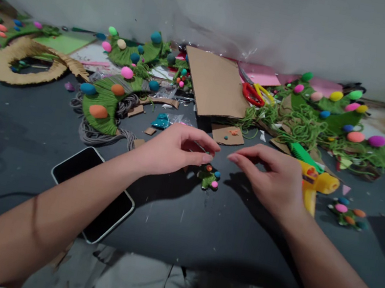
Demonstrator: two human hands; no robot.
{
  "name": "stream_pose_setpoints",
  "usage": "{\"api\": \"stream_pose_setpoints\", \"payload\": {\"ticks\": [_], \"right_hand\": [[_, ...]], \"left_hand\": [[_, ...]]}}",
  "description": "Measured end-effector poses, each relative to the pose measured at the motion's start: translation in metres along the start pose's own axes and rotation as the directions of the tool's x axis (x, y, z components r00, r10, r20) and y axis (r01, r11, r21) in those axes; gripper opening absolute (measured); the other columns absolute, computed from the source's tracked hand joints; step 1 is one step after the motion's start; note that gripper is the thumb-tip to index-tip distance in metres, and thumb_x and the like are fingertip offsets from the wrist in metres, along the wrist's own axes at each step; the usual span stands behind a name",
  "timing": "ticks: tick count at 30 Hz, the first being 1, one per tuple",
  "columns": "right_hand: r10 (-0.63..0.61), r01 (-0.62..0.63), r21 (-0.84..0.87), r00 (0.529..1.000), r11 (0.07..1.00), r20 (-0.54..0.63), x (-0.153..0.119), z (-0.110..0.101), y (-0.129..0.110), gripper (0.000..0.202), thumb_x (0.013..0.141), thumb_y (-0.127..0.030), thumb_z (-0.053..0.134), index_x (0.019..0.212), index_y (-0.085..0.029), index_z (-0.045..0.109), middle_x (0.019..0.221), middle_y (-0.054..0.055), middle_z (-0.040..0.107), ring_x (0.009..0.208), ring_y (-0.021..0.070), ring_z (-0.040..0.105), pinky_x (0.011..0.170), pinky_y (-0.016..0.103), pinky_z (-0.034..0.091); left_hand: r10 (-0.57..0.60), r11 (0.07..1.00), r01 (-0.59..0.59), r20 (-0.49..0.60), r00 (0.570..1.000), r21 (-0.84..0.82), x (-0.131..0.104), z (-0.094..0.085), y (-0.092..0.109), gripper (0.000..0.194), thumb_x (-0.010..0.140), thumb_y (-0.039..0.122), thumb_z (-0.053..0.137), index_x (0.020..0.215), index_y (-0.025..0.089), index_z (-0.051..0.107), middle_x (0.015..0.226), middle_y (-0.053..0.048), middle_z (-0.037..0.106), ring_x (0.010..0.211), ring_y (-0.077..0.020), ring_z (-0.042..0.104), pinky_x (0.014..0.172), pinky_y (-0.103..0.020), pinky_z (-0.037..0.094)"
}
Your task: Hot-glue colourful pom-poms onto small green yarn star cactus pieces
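My left hand (172, 149) hovers over the dark table (200, 225) with thumb and fingers pinched together; whether something thin sits between them I cannot tell. My right hand (272, 175) is close to it on the right, fingers curled with the tips pointing at the left hand. Just below the fingertips lies a small green yarn piece with coloured balls (209, 177). A yellow glue gun (314, 183) lies behind my right hand, partly hidden by it.
A phone (92, 193) lies face up under my left forearm. A cardboard sheet (216, 83), red and yellow scissors (255, 93), green yarn wreaths with foam eggs (111, 97), loose green yarn (300, 123) and a cardboard ring (24, 60) crowd the back of the table.
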State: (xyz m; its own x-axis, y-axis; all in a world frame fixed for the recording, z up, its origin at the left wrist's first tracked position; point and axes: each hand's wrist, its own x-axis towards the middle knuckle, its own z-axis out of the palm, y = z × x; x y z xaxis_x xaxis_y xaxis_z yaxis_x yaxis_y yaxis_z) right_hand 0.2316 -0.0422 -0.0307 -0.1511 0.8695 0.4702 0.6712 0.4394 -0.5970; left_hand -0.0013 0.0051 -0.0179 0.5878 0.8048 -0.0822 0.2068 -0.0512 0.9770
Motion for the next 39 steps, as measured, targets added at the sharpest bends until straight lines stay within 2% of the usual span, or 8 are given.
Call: {"api": "stream_pose_setpoints", "payload": {"ticks": [7, 12, 16, 19, 23, 28, 33, 39], "right_hand": [[-0.034, 0.026, -0.073, 0.993, 0.997, -0.11, 0.008, -0.028, 0.0, 0.02, 0.1, -0.025, 0.058, 0.113, -0.022, 0.073, 0.099, 0.006, 0.077, 0.085, 0.0178, 0.073, 0.075, 0.033, 0.056], [-0.078, 0.066, -0.233, 0.996, 0.97, -0.043, 0.013, -0.047, -0.008, 0.012, 0.092, -0.035, 0.073, 0.089, -0.023, 0.073, 0.077, 0.002, 0.073, 0.064, 0.0161, 0.064, 0.061, 0.031, 0.05], [-0.106, 0.143, -0.283, 0.985, 0.948, 0.139, 0.027, -0.035, 0.001, 0.014, 0.094, -0.02, 0.06, 0.1, -0.021, 0.072, 0.093, 0.007, 0.076, 0.079, 0.0213, 0.069, 0.071, 0.034, 0.052], [-0.029, 0.111, -0.357, 0.973, 0.927, 0.227, 0.038, -0.015, 0.011, 0.021, 0.096, -0.02, 0.052, 0.1, -0.019, 0.073, 0.092, 0.009, 0.077, 0.077, 0.022, 0.068, 0.071, 0.034, 0.049], [0.046, 0.068, -0.447, 0.97, 0.892, 0.239, 0.047, 0.006, 0.024, 0.021, 0.096, -0.027, 0.055, 0.086, -0.018, 0.072, 0.085, 0.012, 0.074, 0.073, 0.023, 0.063, 0.069, 0.035, 0.045], [0.073, 0.059, -0.462, 0.962, 0.885, 0.262, 0.045, 0.016, 0.035, 0.022, 0.093, -0.018, 0.052, 0.09, -0.016, 0.074, 0.092, 0.013, 0.073, 0.084, 0.0244, 0.065, 0.075, 0.035, 0.046], [0.101, 0.035, -0.461, 0.959, 0.887, 0.265, 0.042, 0.017, 0.039, 0.022, 0.094, -0.018, 0.052, 0.102, -0.014, 0.073, 0.097, 0.014, 0.076, 0.086, 0.0252, 0.067, 0.076, 0.035, 0.047], [0.079, 0.052, -0.459, 0.962, 0.887, 0.261, 0.039, 0.017, 0.039, 0.025, 0.097, -0.022, 0.051, 0.088, -0.017, 0.074, 0.094, 0.012, 0.07, 0.085, 0.0225, 0.064, 0.076, 0.034, 0.046]], "left_hand": [[-0.042, 0.989, 0.04, -0.013, 0.999, -0.144, 0.0, -0.001, 0.002, 0.028, 0.093, 0.038, 0.073, 0.105, 0.012, 0.073, 0.082, -0.005, 0.075, 0.068, -0.0114, 0.07, 0.063, -0.022, 0.056], [0.027, 0.986, -0.032, -0.029, 0.999, -0.165, 0.001, -0.002, 0.0, 0.034, 0.078, 0.026, 0.088, 0.107, 0.013, 0.074, 0.089, -0.004, 0.076, 0.079, -0.0135, 0.074, 0.069, -0.021, 0.058], [-0.005, 0.972, 0.001, -0.017, 1.0, -0.233, 0.002, -0.001, -0.001, 0.029, 0.094, 0.027, 0.07, 0.119, 0.012, 0.069, 0.096, -0.009, 0.078, 0.078, -0.0126, 0.075, 0.073, -0.023, 0.059], [0.013, 0.971, -0.02, -0.032, 0.999, -0.24, 0.003, -0.001, -0.001, 0.033, 0.094, 0.026, 0.07, 0.124, 0.013, 0.065, 0.094, -0.008, 0.077, 0.076, -0.0132, 0.075, 0.073, -0.026, 0.06], [0.058, 0.982, -0.071, -0.078, 0.995, -0.177, 0.001, -0.002, 0.001, 0.044, 0.079, 0.03, 0.086, 0.116, 0.013, 0.068, 0.089, -0.006, 0.076, 0.075, -0.0133, 0.071, 0.069, -0.024, 0.058], [0.06, 0.978, -0.076, -0.088, 0.994, -0.192, 0.0, -0.003, 0.004, 0.035, 0.089, 0.043, 0.076, 0.107, 0.013, 0.071, 0.082, -0.006, 0.076, 0.071, -0.0118, 0.07, 0.066, -0.023, 0.057], [0.051, 0.977, -0.066, -0.078, 0.996, -0.201, 0.0, -0.002, 0.004, 0.034, 0.09, 0.043, 0.076, 0.107, 0.014, 0.071, 0.08, -0.005, 0.076, 0.068, -0.01, 0.068, 0.066, -0.022, 0.057], [0.046, 0.983, -0.056, -0.059, 0.997, -0.173, 0.0, -0.002, 0.003, 0.034, 0.09, 0.043, 0.076, 0.108, 0.014, 0.072, 0.08, -0.005, 0.075, 0.067, -0.0109, 0.067, 0.065, -0.023, 0.056]]}}
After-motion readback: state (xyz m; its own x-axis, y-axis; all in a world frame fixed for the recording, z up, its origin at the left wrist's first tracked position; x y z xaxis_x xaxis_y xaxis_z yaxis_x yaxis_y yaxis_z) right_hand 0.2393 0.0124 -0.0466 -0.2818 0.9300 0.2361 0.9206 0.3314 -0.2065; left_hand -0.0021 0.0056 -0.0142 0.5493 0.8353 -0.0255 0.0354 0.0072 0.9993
